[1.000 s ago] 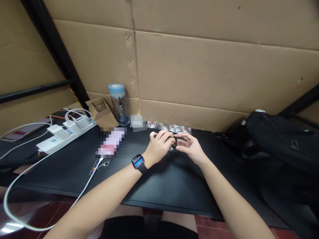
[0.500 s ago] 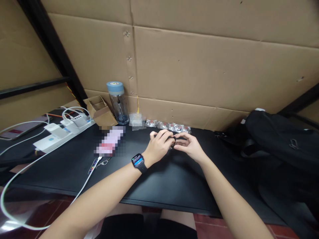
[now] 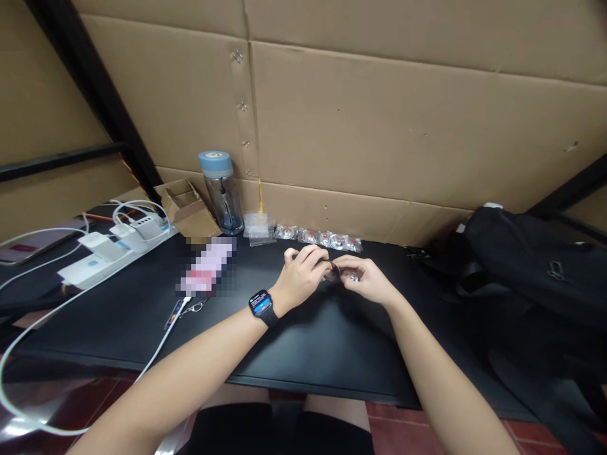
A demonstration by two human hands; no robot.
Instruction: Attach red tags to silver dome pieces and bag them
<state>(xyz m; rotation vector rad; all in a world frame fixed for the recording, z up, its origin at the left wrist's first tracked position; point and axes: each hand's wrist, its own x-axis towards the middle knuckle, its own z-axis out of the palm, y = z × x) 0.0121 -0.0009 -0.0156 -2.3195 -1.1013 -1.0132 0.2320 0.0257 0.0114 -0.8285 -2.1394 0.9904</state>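
Observation:
My left hand [image 3: 306, 275], with a black smartwatch [image 3: 262, 306] on its wrist, has its fingers curled round a small round dark piece [image 3: 334, 272] with a thin rim. My right hand [image 3: 367, 278] is close on the other side, its fingers bent round a small shiny, clear-looking piece [image 3: 351, 277]. Both hands are over the black desk top [image 3: 313, 341]. Just behind them lies a row of small clear packets [image 3: 337, 241] with shiny round pieces and red spots inside. The exact kind of the held pieces is too small to make out.
On the left are a white power strip [image 3: 97, 268] with plugs and cables, an open cardboard box [image 3: 192, 212], a blue-lidded bottle [image 3: 225, 196] and a blurred phone [image 3: 208, 268] on a white cable. Clear plastic bags [image 3: 258, 229] lie beside the bottle. A black backpack [image 3: 526, 272] stands right.
My right hand has drawn slightly right, away from my left fingers. A shiny piece now shows in it, and more of the round dark piece is visible. The view has shifted slightly.

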